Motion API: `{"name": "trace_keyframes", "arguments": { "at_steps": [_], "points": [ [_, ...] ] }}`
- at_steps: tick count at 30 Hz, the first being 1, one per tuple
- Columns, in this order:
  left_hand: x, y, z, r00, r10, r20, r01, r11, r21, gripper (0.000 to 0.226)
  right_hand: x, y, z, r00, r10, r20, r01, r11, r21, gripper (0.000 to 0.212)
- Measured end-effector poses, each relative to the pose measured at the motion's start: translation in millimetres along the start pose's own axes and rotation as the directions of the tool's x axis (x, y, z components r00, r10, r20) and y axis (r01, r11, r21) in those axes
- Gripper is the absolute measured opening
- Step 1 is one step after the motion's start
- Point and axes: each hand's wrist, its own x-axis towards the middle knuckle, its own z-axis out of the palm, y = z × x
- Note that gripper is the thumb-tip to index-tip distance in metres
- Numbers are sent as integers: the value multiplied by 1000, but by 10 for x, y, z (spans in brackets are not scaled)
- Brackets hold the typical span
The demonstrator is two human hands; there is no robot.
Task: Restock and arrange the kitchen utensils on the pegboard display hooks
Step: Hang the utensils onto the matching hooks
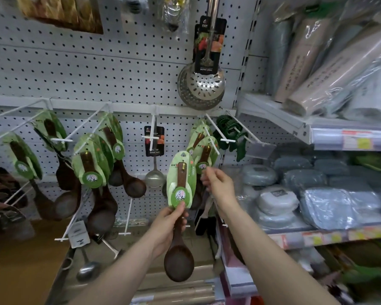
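Mid-frame our left hand (172,221) grips the spoon (179,264) by its handle, likely light, stiff wood best held there; whether our right hand (216,183) holds the hung spoons (204,154) we cannot tell.

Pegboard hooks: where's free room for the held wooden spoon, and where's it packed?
Free: the centre hook carrying one steel ladle, and the bare lower hook beneath it. Crowded: left spoon stack; right stack by the right hand.

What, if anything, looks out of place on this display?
A metal ladle lies loose below the pegboard hooks at lower left instead of hanging. Wrapped rolls on the upper right shelf lean askew.
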Motion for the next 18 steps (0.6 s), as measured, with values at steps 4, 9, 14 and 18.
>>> {"name": "trace_keyframes", "arguments": {
  "at_steps": [4, 9, 14, 18],
  "points": [
    [-126, -87, 120, 998, -14, 59, 11, 999, 49, 11, -258, -141, 28, 995, -28, 91, 25, 999, 36, 22],
    [-193, -171, 206, 992, -20, 128, 13, 998, 62, 8, -424, -234, -103, 996, -89, -28, 90, 995, 47, 19],
    [-203, -222, 226, 970, 14, 242, -48, 989, 137, 15, -426, -268, -253, 985, -97, -143, 104, 994, 40, 22],
    [-170, -244, 243, 964, 7, 267, -73, 969, 235, 26, -364, -326, -305, 984, -56, -171, 67, 996, 57, 22]
  ]
}}
